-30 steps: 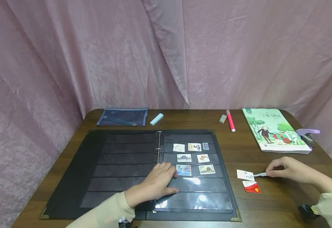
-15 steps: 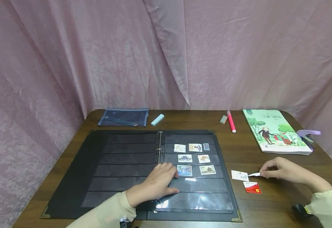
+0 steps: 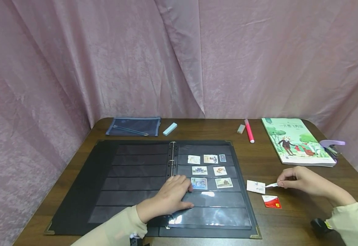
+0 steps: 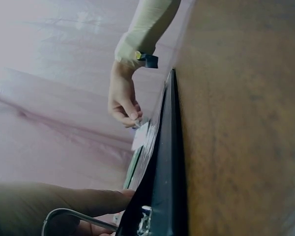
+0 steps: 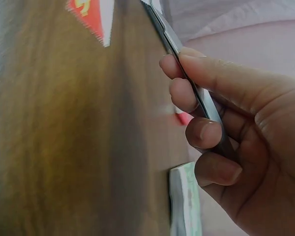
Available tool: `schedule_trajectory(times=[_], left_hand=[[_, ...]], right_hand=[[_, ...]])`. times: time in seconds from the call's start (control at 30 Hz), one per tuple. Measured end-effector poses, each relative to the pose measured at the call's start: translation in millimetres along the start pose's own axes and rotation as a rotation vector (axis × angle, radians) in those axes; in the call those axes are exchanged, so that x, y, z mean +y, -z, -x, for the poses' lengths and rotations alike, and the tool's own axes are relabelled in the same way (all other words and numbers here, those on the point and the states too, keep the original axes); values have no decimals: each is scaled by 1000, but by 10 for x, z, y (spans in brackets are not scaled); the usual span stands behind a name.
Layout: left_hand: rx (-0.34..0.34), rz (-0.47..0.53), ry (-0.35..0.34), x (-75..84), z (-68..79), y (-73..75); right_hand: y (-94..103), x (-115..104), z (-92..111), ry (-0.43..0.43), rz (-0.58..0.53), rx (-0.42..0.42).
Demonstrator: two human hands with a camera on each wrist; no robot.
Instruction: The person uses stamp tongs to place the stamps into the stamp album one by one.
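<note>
My right hand [image 3: 303,182] grips a pair of metal tweezers [image 5: 168,37], thumb on one side and curled fingers on the other. At the tweezers' tips is a white stamp [image 3: 255,186], lifted off the table just right of the album; in the left wrist view it hangs below the hand. A red and white stamp [image 3: 272,202] lies on the table below it. My left hand [image 3: 166,196] rests on the open black stamp album [image 3: 74,198], fingers relaxed over the rings and right page. Several stamps, among them a blue one [image 3: 199,183], sit in that page's upper strips.
Along the back lie a blue mesh pouch [image 3: 132,126], a light blue eraser-like block [image 3: 170,129], a small grey block [image 3: 241,128] and a pink marker [image 3: 249,131]. A green-covered book [image 3: 298,141] lies back right, with a purple-handled tool [image 3: 332,142] beside it.
My right hand has moved left with the tweezers and white stamp, bringing the stamp near the album's right edge and away from the red one. My left hand has stayed in place.
</note>
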State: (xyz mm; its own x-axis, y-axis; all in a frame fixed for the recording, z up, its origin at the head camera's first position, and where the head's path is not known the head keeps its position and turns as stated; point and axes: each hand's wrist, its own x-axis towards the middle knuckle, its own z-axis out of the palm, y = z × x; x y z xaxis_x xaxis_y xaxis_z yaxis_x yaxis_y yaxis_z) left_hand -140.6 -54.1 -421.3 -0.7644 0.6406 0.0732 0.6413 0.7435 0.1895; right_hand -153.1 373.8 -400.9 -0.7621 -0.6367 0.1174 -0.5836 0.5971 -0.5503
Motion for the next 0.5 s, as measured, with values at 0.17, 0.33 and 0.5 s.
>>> schedule_trajectory(times=[0.17, 0.33, 0.5], left_hand=[[5, 14, 9, -10, -8, -9], [18, 24, 6, -19, -11, -17], [30, 24, -1, -11, -4, -22]], right_hand=[[60, -80, -51, 15, 20, 18], [102, -183, -129, -10, 32, 22], [115, -299, -237, -28, 56, 21]])
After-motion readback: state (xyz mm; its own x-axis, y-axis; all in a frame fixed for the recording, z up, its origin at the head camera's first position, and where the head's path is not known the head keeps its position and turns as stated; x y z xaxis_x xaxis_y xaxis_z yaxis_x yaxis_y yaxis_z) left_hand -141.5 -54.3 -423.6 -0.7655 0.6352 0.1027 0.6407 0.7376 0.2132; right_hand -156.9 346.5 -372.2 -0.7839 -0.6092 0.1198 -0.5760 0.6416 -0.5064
